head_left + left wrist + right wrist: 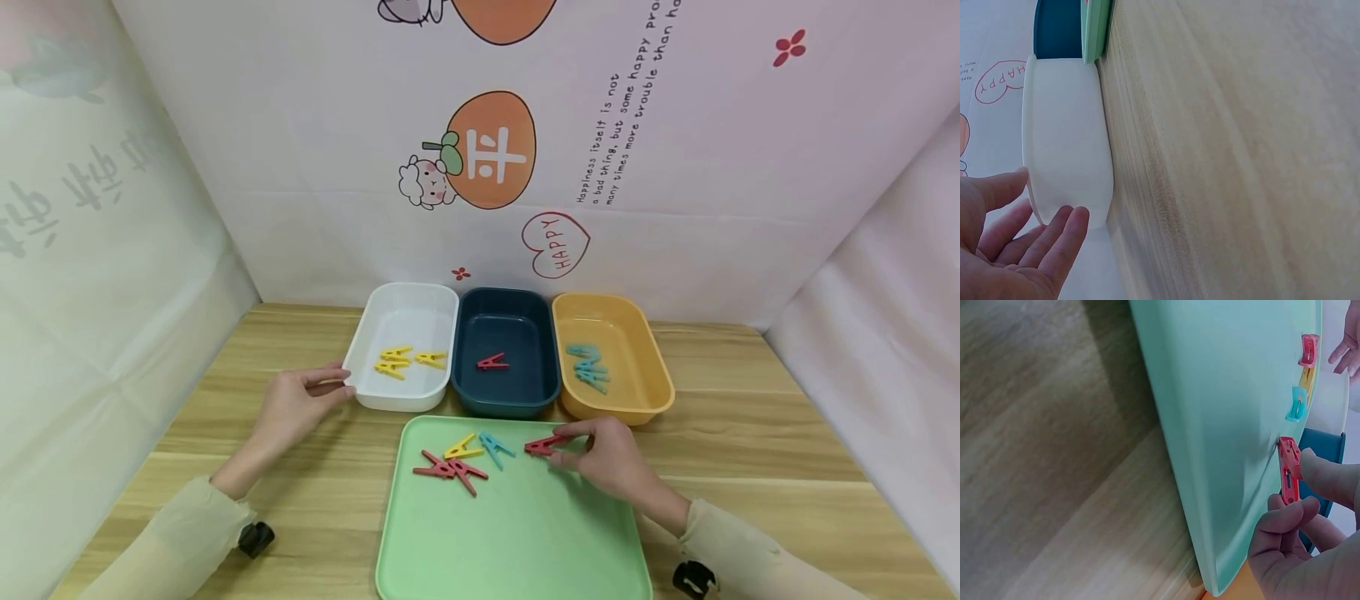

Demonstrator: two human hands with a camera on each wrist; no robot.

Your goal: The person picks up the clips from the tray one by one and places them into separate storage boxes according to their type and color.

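My right hand (611,458) pinches a red clothespin (542,446) between thumb and fingers, low over the far right part of the green tray (517,533). In the right wrist view the clothespin (1289,469) points away from the fingertips. Beside it on the tray lie a blue clothespin (495,446), a yellow clothespin (462,447) and a pair of red clothespins (467,473), side by side. My left hand (300,404) rests its fingertips at the near left corner of the white bin (401,402); in the left wrist view its fingers are fairly straight against the wall.
Behind the tray stand the white bin with yellow clothespins (431,359), a dark blue bin (506,404) with one red clothespin (492,362), and an orange bin (637,367) with several blue clothespins (588,367). A printed cloth wall (337,167) rises close behind them.
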